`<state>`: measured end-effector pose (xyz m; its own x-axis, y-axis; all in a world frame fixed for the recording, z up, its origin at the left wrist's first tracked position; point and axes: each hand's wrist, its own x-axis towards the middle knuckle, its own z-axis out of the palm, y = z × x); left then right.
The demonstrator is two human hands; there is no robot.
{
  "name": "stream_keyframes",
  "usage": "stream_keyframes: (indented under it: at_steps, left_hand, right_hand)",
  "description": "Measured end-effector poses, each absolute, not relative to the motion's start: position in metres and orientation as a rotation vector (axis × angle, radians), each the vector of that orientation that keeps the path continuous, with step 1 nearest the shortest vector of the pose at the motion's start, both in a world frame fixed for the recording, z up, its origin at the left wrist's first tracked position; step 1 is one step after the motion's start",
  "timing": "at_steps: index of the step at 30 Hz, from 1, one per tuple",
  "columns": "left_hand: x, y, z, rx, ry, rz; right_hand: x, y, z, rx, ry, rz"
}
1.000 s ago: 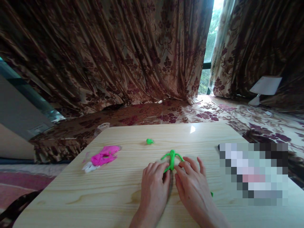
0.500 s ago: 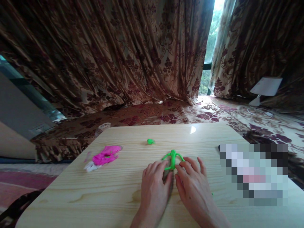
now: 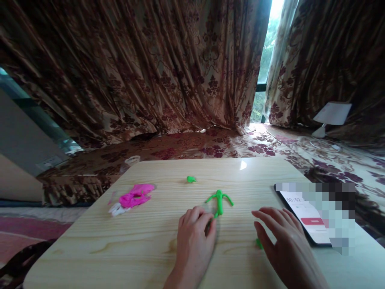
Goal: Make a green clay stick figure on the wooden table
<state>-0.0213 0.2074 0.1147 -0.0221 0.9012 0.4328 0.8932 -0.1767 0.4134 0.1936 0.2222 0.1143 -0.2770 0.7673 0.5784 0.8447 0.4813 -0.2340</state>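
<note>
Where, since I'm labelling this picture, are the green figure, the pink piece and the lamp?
Green figure [image 3: 219, 204]: head view, on its long body.
Pink piece [image 3: 142, 189]: head view, on its upper part, farther from the person.
Lamp [image 3: 333, 113]: head view, on its white shade.

Dim room, window backlight, tabletop glare [image 3: 243, 165]

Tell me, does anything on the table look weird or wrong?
The green figure on the table looks lopsided: an arm curves out each side, but only one leg shows, beside the left hand.
</note>
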Motion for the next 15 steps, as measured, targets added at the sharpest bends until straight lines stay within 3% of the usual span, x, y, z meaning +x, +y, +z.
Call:
stream_keyframes:
  at_steps: [8,15]
  left_hand:
    - [-0.019,0.184,0.123,2.002,1.837,1.346]
    - [0.019,0.152,0.118,1.202,1.417,1.366]
  right_hand:
    - [0.218,0.199,0.094,-1.369,-2.140,-0.185]
    - [0.190,0.189,0.104,-1.194,-1.935,0.222]
